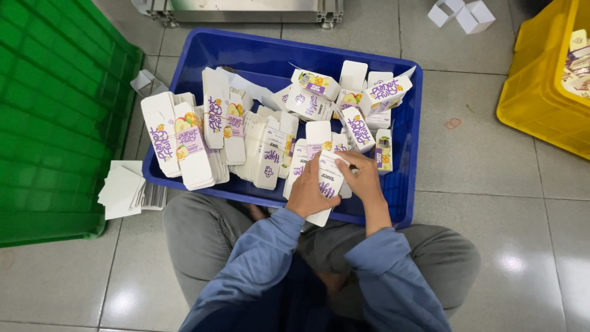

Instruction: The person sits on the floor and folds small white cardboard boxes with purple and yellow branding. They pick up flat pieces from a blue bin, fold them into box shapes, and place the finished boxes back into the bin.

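I'm sitting on the tiled floor (479,172), both hands together on one flat white carton (327,184) with purple print; left hand (309,192) is gripping its lower part, right hand (362,178) is pinching its upper right edge; I'm holding the carton over the near rim of the blue crate (405,141); the crate is holding flat cartons in stacks on the left and folded boxes (344,92) toward the back; green crate (55,117) is standing left, yellow crate (541,98) right; loose white blanks (123,190) are lying on the floor between green and blue crates.
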